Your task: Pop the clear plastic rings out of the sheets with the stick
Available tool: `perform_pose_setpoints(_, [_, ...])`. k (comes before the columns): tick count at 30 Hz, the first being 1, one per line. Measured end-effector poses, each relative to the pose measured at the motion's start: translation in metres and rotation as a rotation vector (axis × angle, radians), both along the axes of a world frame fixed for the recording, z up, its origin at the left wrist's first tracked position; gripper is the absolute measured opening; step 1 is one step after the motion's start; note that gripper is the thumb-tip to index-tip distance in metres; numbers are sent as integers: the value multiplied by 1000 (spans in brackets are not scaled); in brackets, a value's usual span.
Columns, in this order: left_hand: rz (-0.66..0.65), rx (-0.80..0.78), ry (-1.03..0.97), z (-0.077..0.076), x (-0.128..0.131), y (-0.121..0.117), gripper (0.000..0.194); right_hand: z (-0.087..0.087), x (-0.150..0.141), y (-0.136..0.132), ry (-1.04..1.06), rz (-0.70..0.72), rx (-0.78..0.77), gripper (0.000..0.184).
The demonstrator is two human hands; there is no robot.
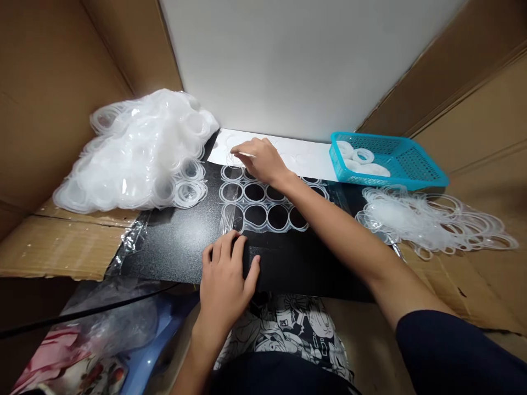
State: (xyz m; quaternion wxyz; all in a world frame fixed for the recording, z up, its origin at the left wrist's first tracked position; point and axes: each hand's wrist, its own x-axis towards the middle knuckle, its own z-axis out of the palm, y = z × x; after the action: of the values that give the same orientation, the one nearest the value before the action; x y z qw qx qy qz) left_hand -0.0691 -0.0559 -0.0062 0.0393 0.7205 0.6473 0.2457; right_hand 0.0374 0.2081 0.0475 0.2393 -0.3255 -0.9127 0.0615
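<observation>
Ring sheet (265,204) flat on black tabletop (173,241), with left hand (225,277) palm down at near-left corner, fingers loosely spread, gripping nothing. With right hand (265,162) pinching, apparently, a slim white stick (246,154), work gently at far row without tugging sheet.

1. My desk (173,241) has a finely grained black surface with a soft gloss.
2. The ring sheet (267,215) before me looks like clear, shiny plastic.
3. The left heap of rings (140,148) is translucent, glossy plastic.
4. The basket (399,181) is smooth, pierced plastic with slight shine.
5. The white strip (317,159) looks like matt paper.
6. The cardboard (49,82) is dull brown.
7. My sleeve (444,345) is matt cloth.
</observation>
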Motion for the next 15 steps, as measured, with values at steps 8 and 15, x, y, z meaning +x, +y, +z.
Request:
perform_pose_setpoints(8, [66,108,-626,10,-4,-4,38,46,81,-131,99,267,-475,22])
perform_pose_setpoints(15, [-163,-558,-1991,47,33,-5,51,95,99,-184,29,478,-617,25])
